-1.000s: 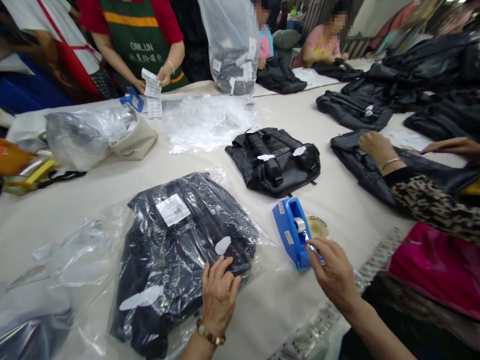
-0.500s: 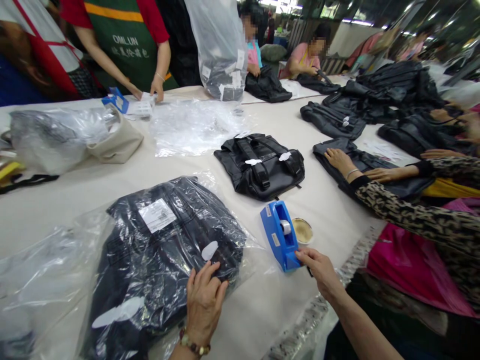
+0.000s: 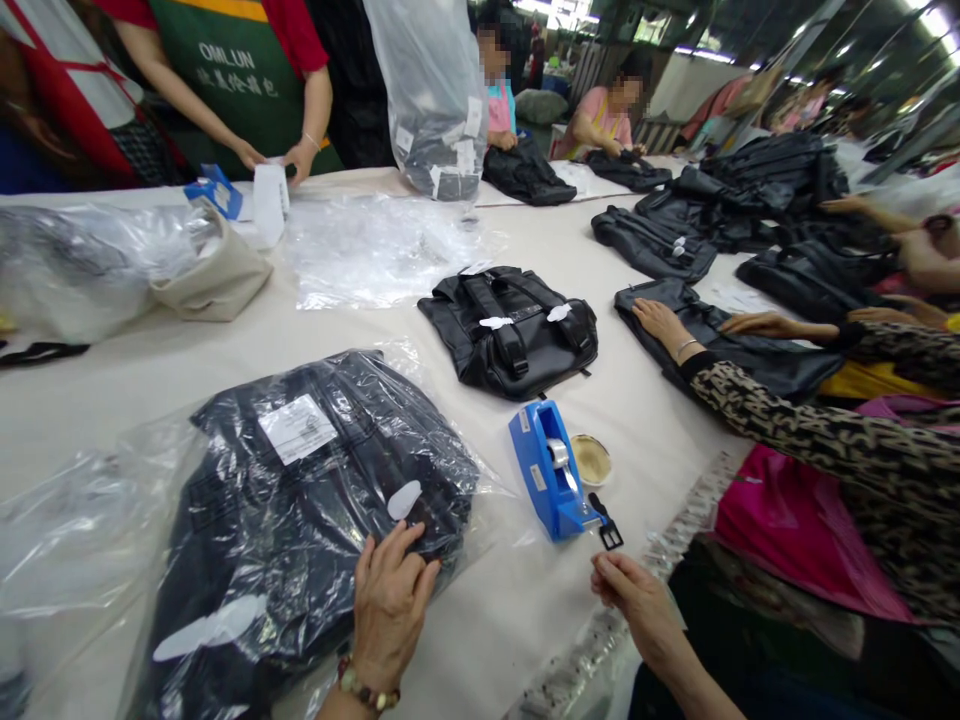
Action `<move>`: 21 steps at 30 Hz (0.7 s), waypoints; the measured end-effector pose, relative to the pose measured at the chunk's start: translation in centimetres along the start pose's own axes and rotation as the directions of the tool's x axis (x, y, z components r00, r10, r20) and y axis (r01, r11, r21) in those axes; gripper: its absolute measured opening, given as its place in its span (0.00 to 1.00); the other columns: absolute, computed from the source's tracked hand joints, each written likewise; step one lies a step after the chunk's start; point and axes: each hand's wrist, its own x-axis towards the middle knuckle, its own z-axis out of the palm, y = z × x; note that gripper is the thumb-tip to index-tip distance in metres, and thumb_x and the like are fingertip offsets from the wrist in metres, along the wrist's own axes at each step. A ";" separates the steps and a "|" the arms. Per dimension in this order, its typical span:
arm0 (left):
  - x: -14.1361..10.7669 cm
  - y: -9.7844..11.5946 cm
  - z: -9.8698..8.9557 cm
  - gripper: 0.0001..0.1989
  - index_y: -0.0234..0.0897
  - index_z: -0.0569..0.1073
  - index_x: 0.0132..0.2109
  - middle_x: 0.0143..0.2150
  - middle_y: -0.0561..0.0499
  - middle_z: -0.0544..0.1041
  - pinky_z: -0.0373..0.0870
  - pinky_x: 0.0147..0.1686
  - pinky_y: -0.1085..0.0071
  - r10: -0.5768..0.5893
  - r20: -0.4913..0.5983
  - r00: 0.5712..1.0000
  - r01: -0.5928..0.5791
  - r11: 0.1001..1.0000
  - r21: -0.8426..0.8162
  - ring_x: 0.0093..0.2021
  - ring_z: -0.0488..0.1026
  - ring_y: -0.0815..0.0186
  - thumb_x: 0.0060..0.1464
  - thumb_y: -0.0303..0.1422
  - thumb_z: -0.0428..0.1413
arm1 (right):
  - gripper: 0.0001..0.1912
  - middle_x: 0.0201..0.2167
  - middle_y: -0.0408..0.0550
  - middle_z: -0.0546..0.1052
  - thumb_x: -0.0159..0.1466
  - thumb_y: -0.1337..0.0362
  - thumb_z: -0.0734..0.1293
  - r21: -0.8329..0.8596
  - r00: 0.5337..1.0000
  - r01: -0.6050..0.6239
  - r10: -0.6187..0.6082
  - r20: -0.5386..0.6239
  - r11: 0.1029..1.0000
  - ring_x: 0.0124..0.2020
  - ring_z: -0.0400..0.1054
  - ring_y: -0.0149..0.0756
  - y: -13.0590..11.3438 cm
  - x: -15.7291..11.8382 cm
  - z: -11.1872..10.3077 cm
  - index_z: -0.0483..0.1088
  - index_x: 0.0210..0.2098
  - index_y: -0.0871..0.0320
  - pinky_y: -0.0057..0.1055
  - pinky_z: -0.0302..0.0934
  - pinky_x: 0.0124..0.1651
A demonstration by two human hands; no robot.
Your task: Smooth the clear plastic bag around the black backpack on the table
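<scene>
A dark bag in clear plastic (image 3: 300,520) lies at the lower left, a white label on top. My left hand (image 3: 394,595) rests on its right side, fingers spread flat on the plastic. Right of the bag stands a blue tape dispenser (image 3: 544,475), its cutter end toward me. My right hand (image 3: 630,595) is just off that end, thumb and fingers pinched together; what they hold, if anything, is too small to make out. A black buckle (image 3: 609,530) lies between the dispenser and this hand. Behind the dispenser is a round tan lid or dish (image 3: 591,460).
An unwrapped black backpack (image 3: 517,335) lies beyond the dispenser. At the right, a person's hands in leopard-print sleeves (image 3: 780,410) rest on another black bag (image 3: 750,335). Clear plastic bags (image 3: 375,250) lie further back, near a person in a green apron (image 3: 225,90).
My right hand has come away from the dispenser's cutter end toward me, and the black buckle now shows. My left hand stays on the wrapped bag. The view has shifted slightly.
</scene>
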 end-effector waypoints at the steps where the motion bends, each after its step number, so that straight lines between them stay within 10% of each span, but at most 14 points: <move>1: 0.0 0.0 0.0 0.10 0.40 0.69 0.27 0.46 0.46 0.75 0.59 0.51 0.46 -0.007 0.005 1.000 0.007 1.000 -0.006 0.51 0.68 0.55 0.56 0.32 0.49 | 0.27 0.21 0.45 0.71 0.49 0.39 0.61 -0.024 1.000 0.021 -0.021 -0.003 1.000 0.25 0.65 0.35 0.4 0.7 0.1 0.69 0.29 0.59 0.31 0.59 0.29; 8: 0.1 1.0 -0.2 0.08 0.38 0.69 0.27 0.46 0.46 0.76 0.58 0.53 0.45 -0.115 0.019 0.993 0.116 0.990 -0.078 0.52 0.68 0.55 0.54 0.28 0.50 | 0.20 0.23 0.46 0.73 0.48 0.43 0.65 -0.383 0.966 0.256 -0.241 0.089 0.888 0.27 0.66 0.38 0.6 0.5 -2.7 0.69 0.23 0.55 0.34 0.59 0.34; 11: 0.3 1.2 -0.3 0.07 0.37 0.69 0.28 0.46 0.47 0.76 0.58 0.54 0.43 -0.171 0.041 0.984 0.175 0.974 -0.145 0.53 0.68 0.55 0.53 0.27 0.52 | 0.12 0.26 0.44 0.73 0.60 0.54 0.59 -0.562 0.753 0.655 -0.506 0.422 0.505 0.29 0.67 0.34 -1.9 -1.5 -2.0 0.69 0.29 0.53 0.30 0.59 0.34; 14: 0.3 1.3 -0.3 0.07 0.37 0.69 0.27 0.46 0.48 0.76 0.56 0.54 0.42 -0.203 0.052 0.978 0.210 0.958 -0.194 0.53 0.67 0.55 0.52 0.26 0.53 | 0.10 0.23 0.42 0.69 0.63 0.66 0.57 -0.506 0.477 0.858 -0.498 0.724 0.086 0.25 0.63 0.31 -5.9 -3.2 1.7 0.64 0.25 0.54 0.29 0.53 0.29; 21: 0.3 1.4 -0.3 0.06 0.37 0.70 0.28 0.46 0.48 0.76 0.56 0.55 0.42 -0.225 0.040 0.974 0.228 0.943 -0.241 0.54 0.67 0.55 0.52 0.26 0.52 | 0.07 0.28 0.43 0.70 0.59 0.74 0.59 -0.285 0.181 0.916 -0.342 0.922 -0.283 0.31 0.61 0.34 -11.4 -1.3 12.0 0.62 0.29 0.55 0.32 0.50 0.35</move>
